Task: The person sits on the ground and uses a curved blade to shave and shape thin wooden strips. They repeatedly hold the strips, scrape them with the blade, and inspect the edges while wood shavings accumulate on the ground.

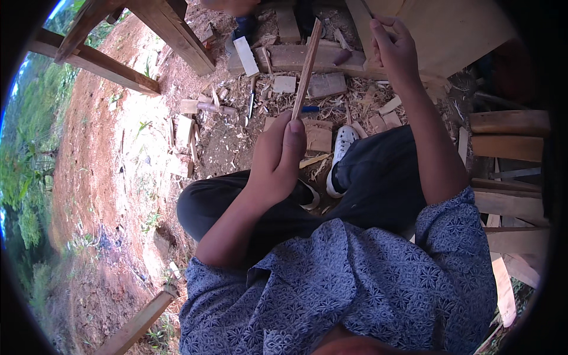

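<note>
On the brown ground, lots of small wood bits lie around the person's feet. A big tan sheet fills the top right. Wood planks lie in a pile at the far right. The person sits with dark pants on and both knees bent. A thick wood beam lies across the ground in front. The left hand has its fingers closed tight around the low end of a long wood stick — the stick points up and leans a bit right. The right hand is up, near the tan sheet, with its fingers curled around a thin dark thing; I cannot tell what it is. A white shoe sits below the stick. A knife lies left of the stick — and a small blue thing lies just beside it, on the right.
</note>
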Demonstrator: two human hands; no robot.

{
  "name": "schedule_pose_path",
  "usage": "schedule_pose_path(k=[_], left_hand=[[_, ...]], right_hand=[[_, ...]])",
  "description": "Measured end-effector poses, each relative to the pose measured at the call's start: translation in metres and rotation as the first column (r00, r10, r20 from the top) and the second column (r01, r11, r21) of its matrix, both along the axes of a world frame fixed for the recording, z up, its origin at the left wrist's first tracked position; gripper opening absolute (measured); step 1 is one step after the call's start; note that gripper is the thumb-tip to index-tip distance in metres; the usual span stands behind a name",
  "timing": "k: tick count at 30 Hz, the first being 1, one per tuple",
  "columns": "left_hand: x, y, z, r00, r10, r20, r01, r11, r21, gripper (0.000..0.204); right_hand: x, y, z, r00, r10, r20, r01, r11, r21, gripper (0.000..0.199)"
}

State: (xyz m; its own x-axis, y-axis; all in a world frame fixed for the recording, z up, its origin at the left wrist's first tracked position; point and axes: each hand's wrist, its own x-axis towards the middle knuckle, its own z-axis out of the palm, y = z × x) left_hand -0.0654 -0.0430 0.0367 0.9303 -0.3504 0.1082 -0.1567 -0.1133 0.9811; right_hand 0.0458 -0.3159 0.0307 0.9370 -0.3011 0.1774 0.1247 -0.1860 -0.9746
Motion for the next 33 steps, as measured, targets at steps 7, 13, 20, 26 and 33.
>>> schedule_pose_path(k=[7,13,20,26,33], left_hand=[[0.018,0.005,-0.02,0.938,-0.099,-0.333,-0.062,0.895,-0.441,0.035],[0.013,0.008,-0.025,0.923,-0.038,-0.383,-0.142,0.892,-0.43,0.036],[0.008,-0.003,-0.019,0.878,-0.17,-0.447,-0.122,0.824,-0.553,0.038],[0.004,-0.007,-0.01,0.876,-0.191,-0.443,-0.115,0.81,-0.575,0.039],[0.008,-0.007,-0.022,0.89,-0.108,-0.443,-0.166,0.828,-0.536,0.04]], right_hand=[[-0.052,0.064,-0.001,0.927,0.373,-0.026,-0.374,0.925,-0.07,0.025],[-0.083,0.094,-0.007,0.75,0.652,-0.114,-0.661,0.737,-0.138,0.02],[-0.079,0.088,-0.005,0.862,0.504,-0.056,-0.503,0.836,-0.219,0.022],[-0.054,0.073,-0.016,0.903,0.429,0.007,-0.425,0.897,-0.124,0.029],[-0.082,0.09,-0.009,0.788,0.606,-0.108,-0.613,0.788,-0.054,0.032]])
